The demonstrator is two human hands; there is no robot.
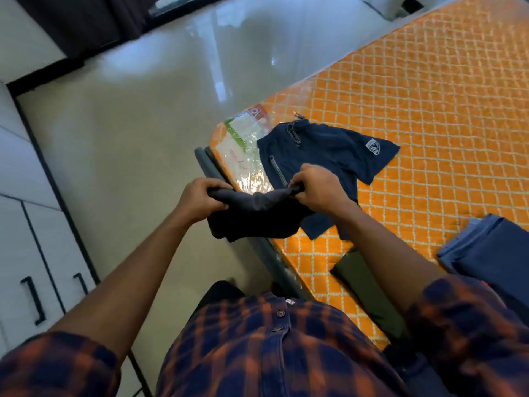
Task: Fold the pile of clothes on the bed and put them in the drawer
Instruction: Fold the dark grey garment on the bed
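1. L hand (203,196): fingers curled tight round the L end of the dark garment (252,216), knuckles up.
2. R hand (317,187): fingers curled round the R end of the same garment, level w/ the L hand.
3. Dark garment: held up btwn both hands. Top edge is bunched and sags in the middle; the rest hangs below the hands. Pos.: in front of the torso, over the near edge of the bed (429,110), partly over the floor (128,153).
4. Shorts (323,147): navy, laid flat on the orange quilted cover near the bed corner, just beyond the hands. Zip pocket and white badge visible. R forearm covers part of the near side.
5. Packet (243,141): clear plastic w/ printed paper inside, at the bed corner, touching the shorts' L side.
6. Olive cloth (369,290): on the bed by its edge, partly hidden under the R forearm.
7. Blue cloth (492,247): folded, on the bed at the R frame edge, apart from the shorts.
8. Cabinet (17,239): white fronts w/ black handles, far L across the floor; fronts closed.
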